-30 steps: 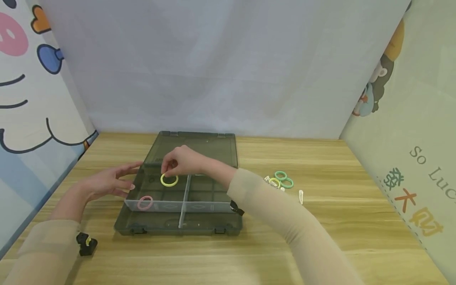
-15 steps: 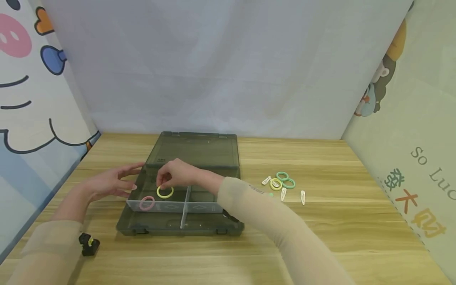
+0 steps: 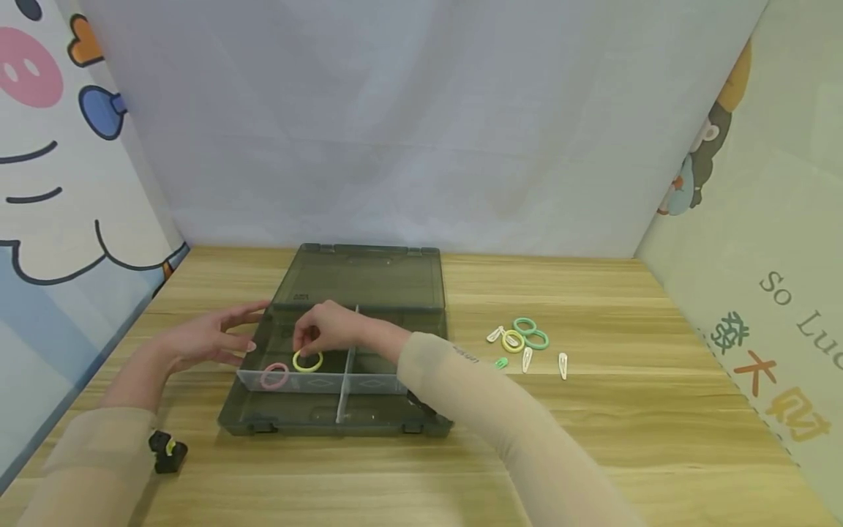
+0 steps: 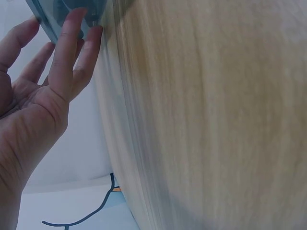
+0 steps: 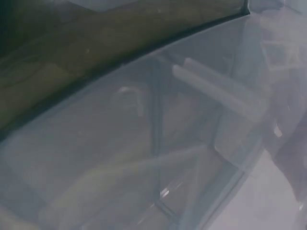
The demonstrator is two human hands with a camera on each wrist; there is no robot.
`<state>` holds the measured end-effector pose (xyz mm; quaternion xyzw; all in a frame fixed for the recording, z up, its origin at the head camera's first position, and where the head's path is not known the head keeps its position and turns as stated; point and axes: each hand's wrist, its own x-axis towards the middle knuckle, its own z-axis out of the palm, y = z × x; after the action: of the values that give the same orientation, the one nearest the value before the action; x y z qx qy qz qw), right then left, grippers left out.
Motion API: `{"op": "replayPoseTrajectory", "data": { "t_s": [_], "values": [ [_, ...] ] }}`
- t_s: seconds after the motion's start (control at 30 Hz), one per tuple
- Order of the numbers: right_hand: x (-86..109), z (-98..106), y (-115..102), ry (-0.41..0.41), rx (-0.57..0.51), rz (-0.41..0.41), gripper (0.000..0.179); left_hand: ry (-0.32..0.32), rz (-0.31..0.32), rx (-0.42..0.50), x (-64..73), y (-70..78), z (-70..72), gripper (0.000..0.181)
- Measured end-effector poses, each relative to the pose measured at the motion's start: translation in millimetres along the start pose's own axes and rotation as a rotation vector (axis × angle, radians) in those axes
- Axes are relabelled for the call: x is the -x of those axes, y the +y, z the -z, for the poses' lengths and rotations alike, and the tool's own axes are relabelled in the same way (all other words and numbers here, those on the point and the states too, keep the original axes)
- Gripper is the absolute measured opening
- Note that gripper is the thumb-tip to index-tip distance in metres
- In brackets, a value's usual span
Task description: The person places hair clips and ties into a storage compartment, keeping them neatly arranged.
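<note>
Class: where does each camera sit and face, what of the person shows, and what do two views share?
Head: on the head, facing forward and down at the table and open box; left hand, right hand pinching a yellow ring, and sleeves show.
Left wrist: on that wrist, looking at the box's edge and table; the left hand shows.
Right wrist: on that wrist, close on blurred see-through plastic, apparently the box; no hand clearly shows.
Head and left wrist share the left hand, box and table.
</note>
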<state>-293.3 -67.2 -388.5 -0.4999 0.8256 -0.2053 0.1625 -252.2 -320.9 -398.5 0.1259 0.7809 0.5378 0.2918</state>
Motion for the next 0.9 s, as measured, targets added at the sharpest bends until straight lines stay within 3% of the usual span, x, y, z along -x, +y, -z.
{"op": "replayPoseTrajectory", "data": {
  "t_s": [0.57, 0.77, 0.9],
  "values": [
    [-6.1, -14, -2, -0.047, 0.150, -0.114, 0.007, 0.005, 0.006, 0.007, -2.4, -2.2, 1.2, 0.085],
    [-5.0, -12, -2, -0.069, 0.128, -0.097, 0.009, 0.002, 0.004, 0.001, -2.5, -3.1, 1.0, 0.085],
    [-3.2, -7, -2, -0.096, 0.053, -0.054, 0.011, 0.004, 0.001, 0.005, -2.3, -2.3, 0.0, 0.085]
  ]
}}
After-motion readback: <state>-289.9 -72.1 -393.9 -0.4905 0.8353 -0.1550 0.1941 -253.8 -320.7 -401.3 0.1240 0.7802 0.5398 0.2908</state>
